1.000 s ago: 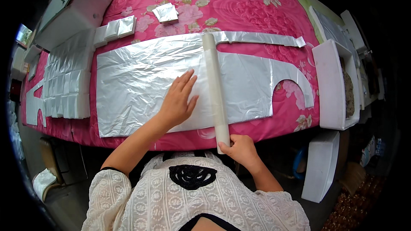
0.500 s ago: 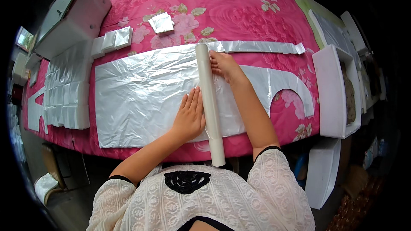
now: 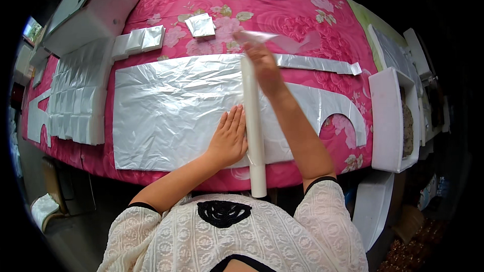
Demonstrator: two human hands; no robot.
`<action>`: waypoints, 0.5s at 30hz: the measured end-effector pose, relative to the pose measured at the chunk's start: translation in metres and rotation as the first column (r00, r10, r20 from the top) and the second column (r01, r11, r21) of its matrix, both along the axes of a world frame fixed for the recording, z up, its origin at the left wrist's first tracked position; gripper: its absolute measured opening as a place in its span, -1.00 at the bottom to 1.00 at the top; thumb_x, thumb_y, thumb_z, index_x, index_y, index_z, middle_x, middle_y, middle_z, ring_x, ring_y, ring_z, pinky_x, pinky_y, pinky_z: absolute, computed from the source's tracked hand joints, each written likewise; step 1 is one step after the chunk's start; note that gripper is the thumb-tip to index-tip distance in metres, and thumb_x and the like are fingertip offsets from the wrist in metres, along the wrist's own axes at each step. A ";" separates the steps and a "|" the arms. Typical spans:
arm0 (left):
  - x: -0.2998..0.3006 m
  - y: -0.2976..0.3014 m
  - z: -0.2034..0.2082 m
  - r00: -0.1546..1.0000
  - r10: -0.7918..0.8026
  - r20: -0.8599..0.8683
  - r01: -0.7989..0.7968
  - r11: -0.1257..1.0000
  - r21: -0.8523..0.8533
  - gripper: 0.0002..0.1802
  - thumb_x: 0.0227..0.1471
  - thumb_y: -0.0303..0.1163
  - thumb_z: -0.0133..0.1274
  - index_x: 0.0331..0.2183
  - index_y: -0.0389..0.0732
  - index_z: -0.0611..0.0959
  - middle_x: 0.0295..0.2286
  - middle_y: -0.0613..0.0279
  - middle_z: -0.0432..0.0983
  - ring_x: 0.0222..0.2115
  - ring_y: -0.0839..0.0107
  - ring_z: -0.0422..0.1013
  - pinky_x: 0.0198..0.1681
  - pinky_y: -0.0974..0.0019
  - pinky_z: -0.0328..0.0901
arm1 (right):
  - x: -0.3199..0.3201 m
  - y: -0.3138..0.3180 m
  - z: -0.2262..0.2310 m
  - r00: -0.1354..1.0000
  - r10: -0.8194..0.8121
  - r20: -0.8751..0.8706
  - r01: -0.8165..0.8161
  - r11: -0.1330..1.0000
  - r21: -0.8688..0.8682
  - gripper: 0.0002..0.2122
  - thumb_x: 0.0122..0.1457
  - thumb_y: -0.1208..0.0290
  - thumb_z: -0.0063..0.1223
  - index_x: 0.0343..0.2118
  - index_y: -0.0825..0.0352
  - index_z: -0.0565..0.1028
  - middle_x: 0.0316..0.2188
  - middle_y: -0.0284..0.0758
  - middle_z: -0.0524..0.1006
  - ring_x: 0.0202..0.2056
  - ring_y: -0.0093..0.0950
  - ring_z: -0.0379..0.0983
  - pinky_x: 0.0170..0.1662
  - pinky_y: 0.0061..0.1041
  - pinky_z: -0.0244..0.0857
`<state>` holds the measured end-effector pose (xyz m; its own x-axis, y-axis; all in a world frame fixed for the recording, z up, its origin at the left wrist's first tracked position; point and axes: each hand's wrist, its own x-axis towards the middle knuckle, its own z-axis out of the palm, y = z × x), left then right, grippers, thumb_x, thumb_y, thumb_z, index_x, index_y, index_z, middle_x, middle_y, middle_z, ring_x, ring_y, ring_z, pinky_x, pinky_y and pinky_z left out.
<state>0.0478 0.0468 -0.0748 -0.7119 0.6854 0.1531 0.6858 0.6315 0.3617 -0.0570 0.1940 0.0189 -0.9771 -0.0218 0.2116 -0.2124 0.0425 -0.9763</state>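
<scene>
A large silvery plastic sheet lies spread on the table, with a curved cutout at its right end and a narrow strap along its far edge. Across it, pointing toward me, rests a long pale tube whose near end overhangs the table. My left hand lies flat on the sheet against the tube's left side, fingers stretched out. Past the tube's far end, my right hand is raised and partly blurred. From its fingertips trails a thin translucent plastic strip, smeared by motion.
A pink flowered cloth covers the table. Stacks of folded silvery packets stand at the left, near a white box. A smaller packet pile lies farther back. At the right edge is a white foam box.
My right hand has left the tube's side and lifted away from me, bringing up the translucent strip. My left hand remains flat beside the tube. The view has shifted slightly.
</scene>
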 end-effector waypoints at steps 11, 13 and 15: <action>0.020 -0.044 0.015 0.970 -0.244 0.020 0.240 0.963 0.124 -0.23 -0.05 -0.11 -0.06 0.09 -0.40 0.15 0.13 -0.20 -0.04 0.17 -0.05 -0.08 0.18 -0.06 -0.16 | 0.072 -0.190 -0.025 0.750 0.653 -0.102 -0.409 0.581 0.704 -0.32 0.06 0.04 -0.02 0.11 0.45 0.13 0.17 0.01 0.04 0.21 -0.11 -0.12 0.21 -0.21 -0.13; 0.033 -0.080 0.030 0.922 -0.283 0.264 0.275 0.959 0.069 -0.24 -0.10 -0.16 0.02 0.07 -0.38 0.20 0.11 -0.18 0.03 0.15 -0.06 -0.04 0.16 -0.01 -0.07 | 0.089 -0.140 -0.012 0.744 0.557 -0.369 -0.270 0.756 0.597 -0.50 0.02 0.26 0.09 0.00 0.40 0.30 0.08 -0.12 0.24 0.13 -0.19 0.10 0.14 -0.30 0.03; 0.048 -0.114 0.030 0.952 -0.267 0.152 0.237 0.953 0.186 -0.28 -0.17 -0.27 0.11 0.03 -0.35 0.28 0.07 -0.12 0.13 0.11 -0.05 0.04 0.12 0.09 0.06 | 0.105 -0.063 -0.005 0.812 0.436 -0.389 -0.085 0.747 0.660 -0.58 -0.03 0.35 0.12 -0.08 0.37 0.39 -0.02 -0.19 0.37 0.04 -0.20 0.25 0.05 -0.29 0.17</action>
<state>0.0961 -0.0672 -0.0448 -0.5446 0.8218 0.1675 0.7321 0.3684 0.5730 0.0480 0.1311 0.0138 -0.6689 -0.5484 0.5019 -0.7403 0.4298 -0.5170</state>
